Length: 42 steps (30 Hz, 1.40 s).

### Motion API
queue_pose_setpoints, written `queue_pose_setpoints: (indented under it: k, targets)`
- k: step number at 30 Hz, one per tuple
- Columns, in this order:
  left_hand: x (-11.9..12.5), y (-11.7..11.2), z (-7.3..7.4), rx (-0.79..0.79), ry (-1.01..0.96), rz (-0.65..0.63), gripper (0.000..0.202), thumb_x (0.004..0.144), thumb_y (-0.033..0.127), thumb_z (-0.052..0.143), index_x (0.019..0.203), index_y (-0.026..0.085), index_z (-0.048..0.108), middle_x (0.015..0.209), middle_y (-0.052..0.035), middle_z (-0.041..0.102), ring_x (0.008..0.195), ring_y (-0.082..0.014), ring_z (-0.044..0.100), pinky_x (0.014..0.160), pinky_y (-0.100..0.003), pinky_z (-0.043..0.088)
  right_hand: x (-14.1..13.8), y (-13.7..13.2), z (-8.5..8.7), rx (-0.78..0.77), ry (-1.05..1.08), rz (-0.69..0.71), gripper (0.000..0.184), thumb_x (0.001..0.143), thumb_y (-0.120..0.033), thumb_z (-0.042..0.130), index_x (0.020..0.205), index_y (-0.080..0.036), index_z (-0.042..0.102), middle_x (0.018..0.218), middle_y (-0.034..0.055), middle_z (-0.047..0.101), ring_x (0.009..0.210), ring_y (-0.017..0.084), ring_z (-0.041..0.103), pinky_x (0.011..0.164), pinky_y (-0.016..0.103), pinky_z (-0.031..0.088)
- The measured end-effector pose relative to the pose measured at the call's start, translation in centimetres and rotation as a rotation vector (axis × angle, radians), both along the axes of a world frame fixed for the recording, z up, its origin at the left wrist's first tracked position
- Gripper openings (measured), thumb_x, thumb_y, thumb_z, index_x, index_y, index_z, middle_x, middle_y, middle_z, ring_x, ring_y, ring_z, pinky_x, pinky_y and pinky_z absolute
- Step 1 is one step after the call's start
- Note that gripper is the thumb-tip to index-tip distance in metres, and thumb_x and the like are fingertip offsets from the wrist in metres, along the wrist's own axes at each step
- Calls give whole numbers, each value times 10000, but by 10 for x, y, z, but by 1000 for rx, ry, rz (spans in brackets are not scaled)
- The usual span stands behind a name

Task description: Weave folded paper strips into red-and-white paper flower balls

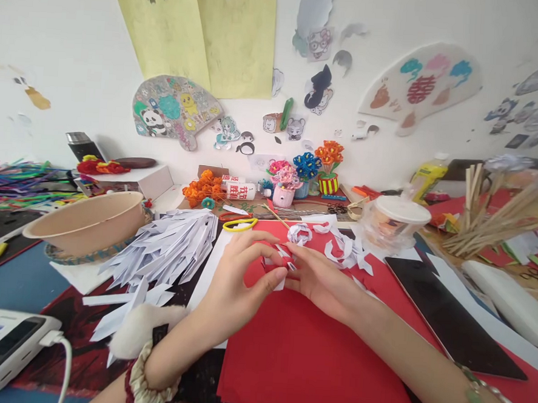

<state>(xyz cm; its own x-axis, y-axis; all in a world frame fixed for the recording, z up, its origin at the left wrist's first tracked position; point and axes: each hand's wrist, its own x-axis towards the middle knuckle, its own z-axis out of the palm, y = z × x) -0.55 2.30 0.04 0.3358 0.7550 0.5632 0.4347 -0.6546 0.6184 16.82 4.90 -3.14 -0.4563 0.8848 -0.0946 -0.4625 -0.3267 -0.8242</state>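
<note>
My left hand [241,273] and my right hand [321,281] meet over a stack of red paper [314,356]. Between their fingertips is a small piece of folded white paper [280,282], mostly covered by the fingers. Left thumb and fingers pinch it from one side, while the right fingers close on it from the other. Just beyond the hands, curled folded white strips [350,249] lie on the red paper. A large pile of folded white paper pieces [166,244] sits left of my left hand. Yellow-handled scissors [240,224] rest behind it.
At left stand a beige bowl [85,224] and a white device with a cable [5,349]. A black tablet [453,316] lies at right, near a lidded tub [395,221] and wooden sticks [478,208]. Flower pots [284,196] line the back by the wall.
</note>
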Motion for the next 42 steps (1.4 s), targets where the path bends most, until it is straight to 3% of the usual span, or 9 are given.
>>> queue_pose_setpoints:
  k: [4,13,19,25,32,35,42]
  targets:
    - [-2,-2,2,77,95,109,41,844,219,693,833,235,656,1125,-35,624,1095,-249,514,944,-429,382,-2,-1,0,1,-2,-45,243,790,-419,773,810,-205,660,789,-19,630,739,129,625,751,309,531]
    - [-4,-5,7,-20,120,165,129,763,152,769,805,247,692,1105,-19,638,1051,-255,530,898,-433,409,-6,-7,2,117,-94,-145,315,830,-452,728,758,-189,572,807,-7,599,809,141,594,765,321,546]
    - [0,-7,0,193,184,271,117,800,142,732,793,254,698,1123,-13,674,1047,-277,509,884,-465,399,-8,-9,1,114,-74,-154,303,830,-432,732,757,-196,558,792,-34,578,792,110,592,759,274,532]
    - [2,-7,-2,220,245,293,67,858,191,675,834,251,655,1210,-23,651,1104,-296,496,914,-480,345,-8,-9,1,99,-65,-160,296,804,-454,749,790,-201,594,849,-18,601,854,131,600,812,303,531]
    - [0,-3,-1,175,319,227,102,906,146,569,869,239,591,1290,-27,602,1167,-276,469,945,-449,310,-8,-9,-1,79,44,-49,254,840,-416,733,933,-233,583,892,-17,614,878,138,601,869,367,545]
    - [-2,-3,2,156,324,182,91,891,157,584,862,242,599,1276,-21,602,1157,-274,471,955,-444,309,-8,-7,-3,43,65,-25,318,829,-384,752,1040,-259,551,887,-30,631,838,126,617,850,352,544]
    - [-6,-3,9,1,218,83,78,900,270,616,835,246,650,1146,-33,631,1093,-268,504,912,-432,360,-5,-5,-3,72,-20,-52,463,754,-365,814,1079,-264,500,828,-24,665,825,153,643,786,319,518]
